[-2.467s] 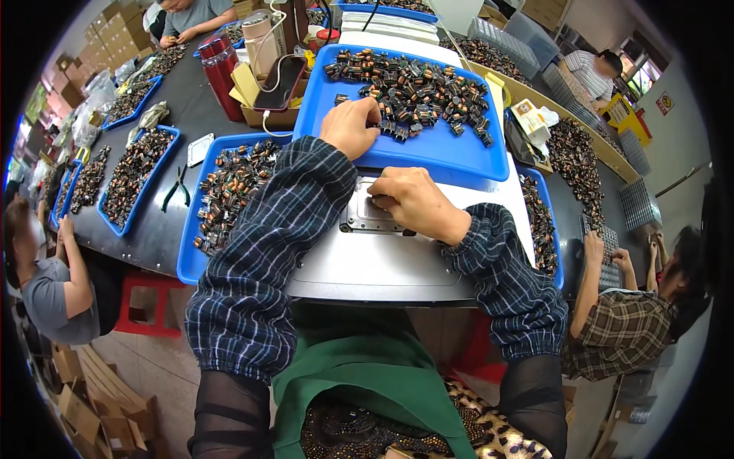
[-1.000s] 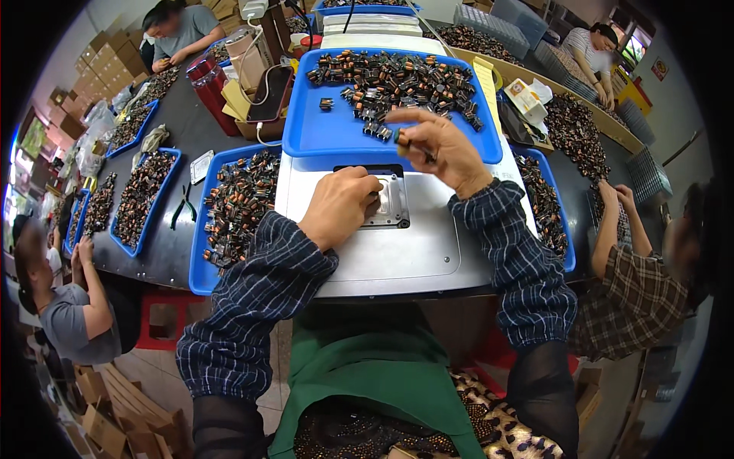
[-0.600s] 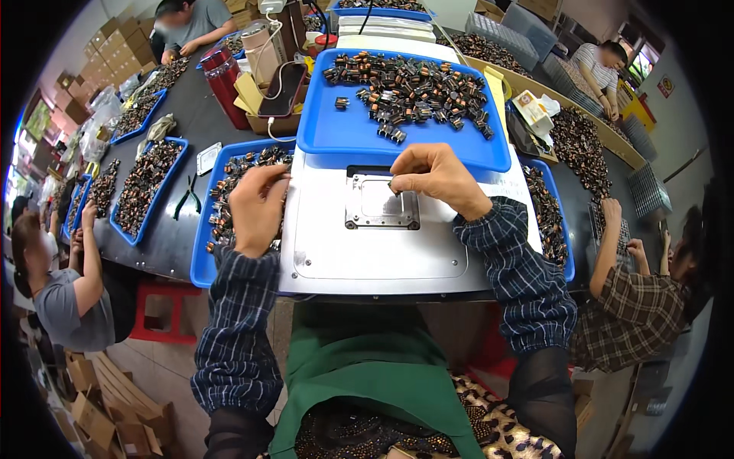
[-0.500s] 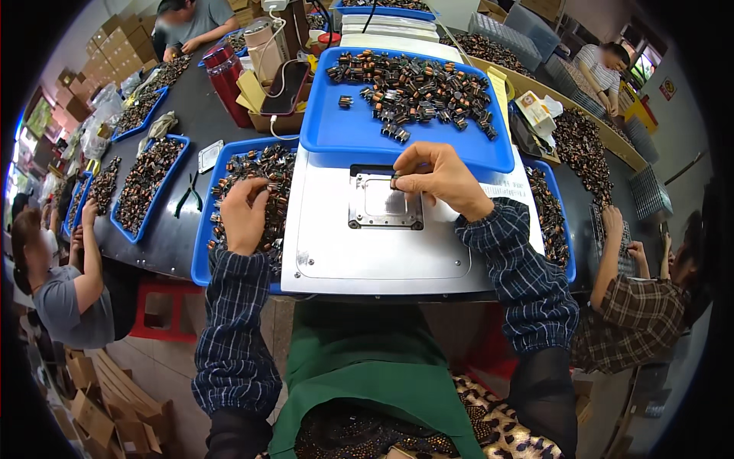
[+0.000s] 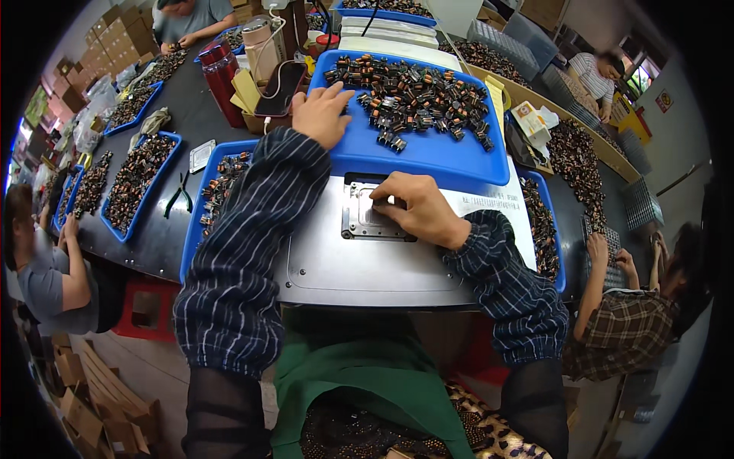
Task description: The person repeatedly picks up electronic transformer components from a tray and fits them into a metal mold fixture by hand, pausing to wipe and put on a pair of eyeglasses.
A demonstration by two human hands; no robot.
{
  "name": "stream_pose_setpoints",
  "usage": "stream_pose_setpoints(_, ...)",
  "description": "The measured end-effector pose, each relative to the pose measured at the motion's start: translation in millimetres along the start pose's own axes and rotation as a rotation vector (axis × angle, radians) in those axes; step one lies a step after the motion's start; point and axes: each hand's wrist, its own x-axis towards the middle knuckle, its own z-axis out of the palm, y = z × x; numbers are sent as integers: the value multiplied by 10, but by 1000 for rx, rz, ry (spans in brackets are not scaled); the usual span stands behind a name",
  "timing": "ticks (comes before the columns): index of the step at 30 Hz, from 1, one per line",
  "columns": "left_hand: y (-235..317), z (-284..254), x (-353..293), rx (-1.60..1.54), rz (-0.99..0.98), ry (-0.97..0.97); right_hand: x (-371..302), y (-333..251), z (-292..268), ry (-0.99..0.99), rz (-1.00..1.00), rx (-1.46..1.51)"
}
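Copper-wound components [image 5: 428, 99], heaped in several blue containers. At left on the dark surface [image 5: 153, 252], a narrow blue tray [image 5: 121, 236], full; next, a larger blue tray [image 5: 188, 256], piled too, partly behind the left sleeve [image 5: 237, 268]. Then the left hand [image 5: 321, 116], over the left side of the raised blue tray [image 5: 443, 157], fingers spread; cannot tell about anything beneath. Within that tray, parts massed backward and rightward. Below, at the metal fixture [image 5: 367, 219], the right hand [image 5: 419, 206], fingers narrowly pinched, seemingly on a small dark part [image 5: 384, 202], mostly covered. Rightmost, another filled blue tray [image 5: 559, 268]. Probably placing or pressing at the fixture; next, calling for steady alignment.
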Motion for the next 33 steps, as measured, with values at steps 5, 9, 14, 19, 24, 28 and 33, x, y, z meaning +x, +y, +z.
stream_pose_setpoints(5, 117, 62, 140, -11, -19, -342, 12, 16, -74, -49, 52, 12)
stream_pose_setpoints(9, 138, 49, 100, -15, 31, -295, 4, 87, -62, 15, -48, -23)
stream_pose_setpoints(14, 82, -77, -2, -212, -159, -143, 137, 88, -416, 255, 538, 952)
stream_pose_setpoints(19, 162, -225, 5, -762, -594, -37, 321, 431, -505, 356, 481, 512)
stream_pose_setpoints(24, 331, -454, -44, -1232, -855, -38, 402, 612, -335, 91, 266, -441)
stream_pose_setpoints(28, 483, -612, -222, -1523, -824, -169, 381, 584, -387, 88, 220, -242)
stream_pose_setpoints(33, 605, -721, -438, -1672, -862, -307, 280, 341, -455, 204, 273, 63)
